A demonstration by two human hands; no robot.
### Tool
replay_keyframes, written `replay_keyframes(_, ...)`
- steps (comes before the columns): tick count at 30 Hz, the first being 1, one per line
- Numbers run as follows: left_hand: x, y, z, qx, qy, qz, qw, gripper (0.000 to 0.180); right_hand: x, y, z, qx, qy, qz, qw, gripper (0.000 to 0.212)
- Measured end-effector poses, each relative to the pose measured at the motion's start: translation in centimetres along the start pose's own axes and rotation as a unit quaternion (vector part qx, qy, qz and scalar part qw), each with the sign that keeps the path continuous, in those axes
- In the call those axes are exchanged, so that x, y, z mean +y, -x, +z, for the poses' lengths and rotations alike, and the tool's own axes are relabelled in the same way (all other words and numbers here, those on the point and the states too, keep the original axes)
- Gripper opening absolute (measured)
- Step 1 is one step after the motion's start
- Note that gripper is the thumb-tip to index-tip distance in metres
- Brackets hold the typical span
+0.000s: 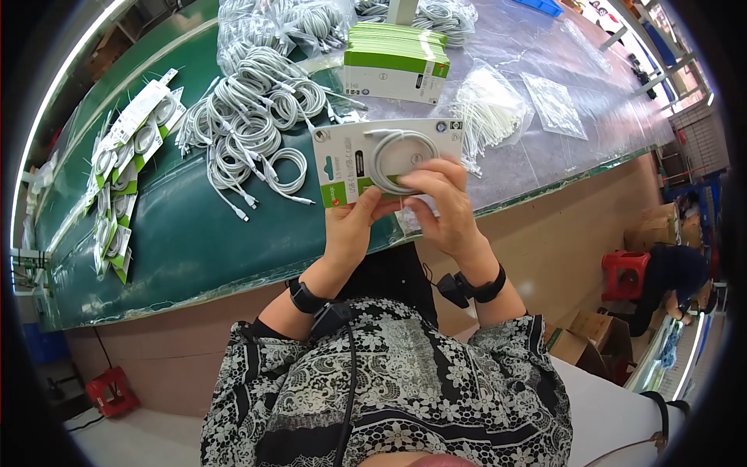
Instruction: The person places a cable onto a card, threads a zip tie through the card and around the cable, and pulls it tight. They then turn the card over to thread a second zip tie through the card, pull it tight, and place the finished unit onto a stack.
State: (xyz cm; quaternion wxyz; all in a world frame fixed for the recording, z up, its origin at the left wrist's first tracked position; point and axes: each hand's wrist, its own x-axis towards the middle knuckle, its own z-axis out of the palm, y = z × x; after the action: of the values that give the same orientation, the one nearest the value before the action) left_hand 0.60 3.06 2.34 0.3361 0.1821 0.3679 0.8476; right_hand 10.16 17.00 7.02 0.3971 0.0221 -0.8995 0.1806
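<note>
"Cards with green corners and grey cable rings (128,159) lie in a messy pile, far left of the tall stack of white-and-green cardboard cards (395,66)."

"And after that?"

"Loose light-grey cables with round loops (253,117) make a big heap. It sits just left of the stack."

"What is the left hand (352,222) doing?"

"It's on the person's side of the stack, holding a flat white-and-green cardboard card (358,159). The thumb is on the front, at the bottom edge, and the other fingers go behind."

"So the card is up in the hands?"

"Yes, on the near side of the stack. A round, pale-grey cable coil (377,162) is against its front."

"And the right hand (447,206)?"

"Near the stack's right side, but closer to the person. Its fingers are bent, with the tips at the coil's bottom part. They're blurry, so I cannot tell if they pinch it."

"What's right of the stack?"

"Thin white plastic strips (486,109) in a bunch, then a flat clear plastic bag (554,105)."
</note>
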Motion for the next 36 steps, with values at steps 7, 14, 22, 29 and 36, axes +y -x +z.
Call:
replay_keyframes(7,0.3,-0.2,0.1,0.014,0.034,-0.03,0.999,0.027,-0.9,1.0,-0.1,0.0,0.086,-0.083,0.993,0.028)
replay_keyframes(14,2.3,-0.2,0.4,-0.095,-0.228,0.273,0.93,0.03,-1.3,0.9,1.2,0.11,-0.076,-0.015,0.991,0.02)
replay_keyframes(22,4.8,-0.8,1.1,-0.164,-0.358,0.411,0.822,0.034,-2.0,0.9,1.3,0.108,-0.085,0.029,0.99,0.019)
replay_keyframes(29,6.0,-0.9,1.4,-0.195,-0.383,0.435,0.791,0.037,-2.0,3.9,2.9,0.103,-0.439,0.368,0.813,0.02)
replay_keyframes(36,5.7,-0.5,1.9,-0.179,-0.341,0.415,0.824,0.037,-4.6,3.6,4.1,0.127,-0.819,0.507,0.238,0.034)
